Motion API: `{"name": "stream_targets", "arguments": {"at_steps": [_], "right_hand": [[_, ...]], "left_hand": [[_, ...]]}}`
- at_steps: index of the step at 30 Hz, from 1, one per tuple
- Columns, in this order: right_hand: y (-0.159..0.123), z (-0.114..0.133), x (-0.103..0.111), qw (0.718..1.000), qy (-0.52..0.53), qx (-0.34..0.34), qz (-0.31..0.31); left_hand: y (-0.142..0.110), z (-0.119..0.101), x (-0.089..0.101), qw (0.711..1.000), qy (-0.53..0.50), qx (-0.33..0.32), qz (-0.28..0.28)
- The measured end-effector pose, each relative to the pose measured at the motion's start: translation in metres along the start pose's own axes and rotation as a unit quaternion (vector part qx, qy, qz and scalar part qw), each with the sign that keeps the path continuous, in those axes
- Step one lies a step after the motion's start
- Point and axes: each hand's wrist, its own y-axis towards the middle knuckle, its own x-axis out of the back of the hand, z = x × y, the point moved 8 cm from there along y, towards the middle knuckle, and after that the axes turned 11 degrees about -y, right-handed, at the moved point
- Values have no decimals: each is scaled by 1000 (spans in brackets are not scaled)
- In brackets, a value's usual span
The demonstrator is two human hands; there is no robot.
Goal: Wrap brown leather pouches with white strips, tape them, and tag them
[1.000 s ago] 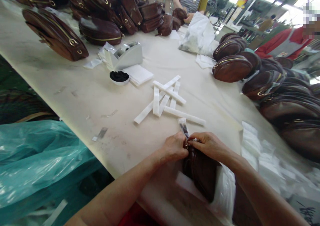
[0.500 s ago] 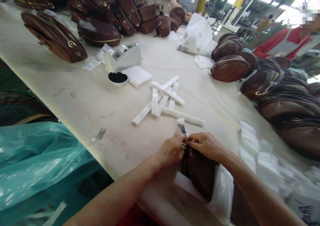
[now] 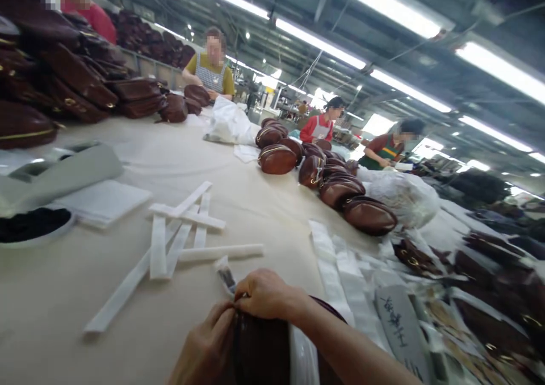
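A dark brown leather bag (image 3: 261, 351) stands at the bottom edge, with white wrapping (image 3: 303, 354) along its right side. My left hand (image 3: 208, 339) is closed, fingertips pinching the bag's near top end. Right beside it, my right hand (image 3: 266, 295) grips the same spot with thumb and fingers pressed together. The exact detail between the fingertips is hidden. Just beyond them a small clear packet with something dark inside (image 3: 225, 276) sticks up. Several white strips (image 3: 158, 249) lie crossed on the table past my hands.
To the left are a grey tape dispenser (image 3: 85, 172), white sheets (image 3: 108, 200) and a white bowl of black pieces (image 3: 34, 226). Brown bags are heaped at left (image 3: 63, 84) and far right (image 3: 366, 213). White strips (image 3: 327, 260) and a lettered grey dispenser (image 3: 395, 322) lie right. Co-workers stand beyond.
My view has swung up and to the right, bringing more people and ceiling lights into sight. Both hands stay at the bag's end, fingertips together.
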Motion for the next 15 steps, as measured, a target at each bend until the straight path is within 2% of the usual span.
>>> {"name": "stream_targets", "arguments": {"at_steps": [2,4,7,11,15], "right_hand": [[-1,1,1,1000,3,6,0],[-3,3,2,1000,7,9,-5],[-5,1,4,1000,11,6,-23],[-6,-2,6,998,17,10,-53],[-9,5,4,995,40,43,-81]], "left_hand": [[-2,2,3,1000,-8,-12,-7],[-1,3,8,999,-29,9,-24],[3,9,17,988,-102,101,-57],[6,22,18,938,-211,267,-62],[5,26,22,884,-277,357,-116]]}}
